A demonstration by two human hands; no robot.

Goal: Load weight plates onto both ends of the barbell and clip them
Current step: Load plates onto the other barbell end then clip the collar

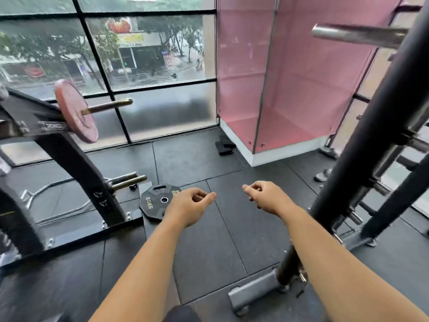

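Items in view, by kind and number.
Plates, two: one red plate [75,111], one black plate [155,202]. Hands, two: left hand [188,205], right hand [267,197]. Short pegs [130,182] low on the left, two. Silver bar end [357,36] at upper right, one. Curl bar [46,189] at left, one.
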